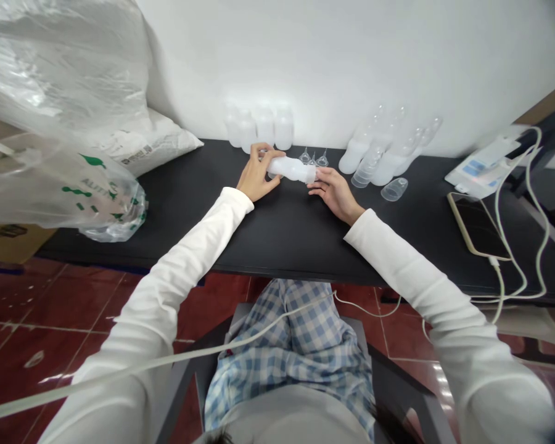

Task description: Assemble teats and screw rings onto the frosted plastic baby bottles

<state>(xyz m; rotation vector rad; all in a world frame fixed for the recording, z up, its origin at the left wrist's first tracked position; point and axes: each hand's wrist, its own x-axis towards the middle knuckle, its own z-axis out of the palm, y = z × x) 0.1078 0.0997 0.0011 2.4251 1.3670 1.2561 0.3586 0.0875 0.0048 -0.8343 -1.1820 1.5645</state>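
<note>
A translucent white plastic bottle lies sideways between my two hands, above the black table. My left hand is closed round its left end, thumb below and fingers over the top. At the other end, the fingers of my right hand pinch the narrower, clearer neck or cap. Just behind the bottle stand a few small clear pointed tips. Similar white bottles are grouped upright by the wall, behind my left hand. Capped bottles stand to the right, and a loose clear cap lies in front of them.
On the left are a large clear plastic bag, a white sack and a printed bag. A phone with a charging cable lies at the right, near a white box. Another cable crosses my lap.
</note>
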